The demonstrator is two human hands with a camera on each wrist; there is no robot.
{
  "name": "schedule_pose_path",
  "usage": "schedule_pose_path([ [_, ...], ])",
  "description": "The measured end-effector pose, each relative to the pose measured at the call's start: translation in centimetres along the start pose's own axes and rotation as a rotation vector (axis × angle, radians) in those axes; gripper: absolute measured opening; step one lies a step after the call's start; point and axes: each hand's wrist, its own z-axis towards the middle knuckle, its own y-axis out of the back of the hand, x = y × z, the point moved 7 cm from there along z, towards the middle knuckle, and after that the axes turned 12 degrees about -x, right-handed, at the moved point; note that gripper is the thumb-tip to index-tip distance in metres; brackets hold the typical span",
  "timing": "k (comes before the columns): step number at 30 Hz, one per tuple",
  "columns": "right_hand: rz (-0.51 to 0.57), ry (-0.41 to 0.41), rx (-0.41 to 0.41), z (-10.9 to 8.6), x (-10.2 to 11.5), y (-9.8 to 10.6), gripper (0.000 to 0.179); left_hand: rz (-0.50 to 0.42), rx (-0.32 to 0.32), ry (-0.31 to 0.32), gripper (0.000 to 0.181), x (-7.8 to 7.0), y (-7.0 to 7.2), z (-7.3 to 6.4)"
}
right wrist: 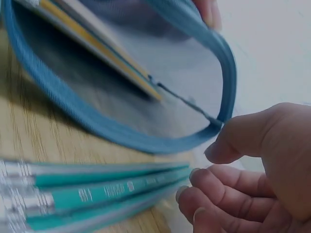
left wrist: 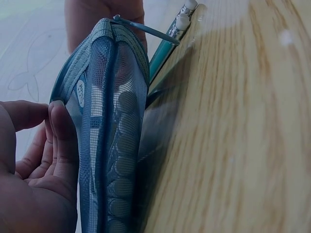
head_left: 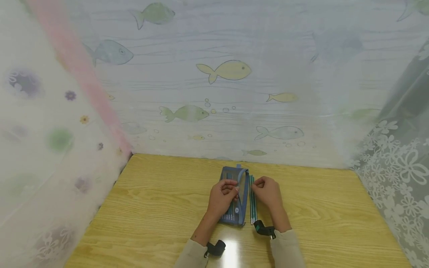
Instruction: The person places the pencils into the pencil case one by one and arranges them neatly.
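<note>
A blue mesh pencil case (head_left: 245, 201) lies on the table with its zipped side open. My left hand (head_left: 221, 198) pinches the edge of the case's opening between thumb and forefinger; the left wrist view shows this hand (left wrist: 43, 155) at the case's upper edge. Several pencils are visible through the mesh. Beside the case, on its right, lie several green pencils (head_left: 253, 208) with white erasers and silver ferrules. My right hand (right wrist: 257, 174) is at their far ends, fingers bent and thumb apart from them, with nothing visibly held.
The wooden table (head_left: 161, 201) reaches back to a wall covering (head_left: 234, 44) printed with fish. Patterned sheets hang at the left (head_left: 50, 167) and right (head_left: 399, 178). A black wrist camera (head_left: 216, 248) sits on the left wrist, another black camera (head_left: 264, 228) on the right.
</note>
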Motion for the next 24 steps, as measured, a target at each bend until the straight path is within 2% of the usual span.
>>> schedule_pose_path([
  [12,-0.103,-0.008,0.042,-0.1,-0.8,0.6,0.017,-0.007,-0.001,-0.004,0.021,-0.1,0.0,-0.1],
  [20,-0.186,-0.079,0.073,-0.4,-1.3,0.3,0.022,-0.01,-0.003,-0.013,0.02,-0.1,0.0,0.0],
  [24,-0.211,-0.124,0.056,-0.6,-1.3,0.2,0.025,-0.009,-0.005,-0.013,0.02,-0.1,0.0,0.0],
])
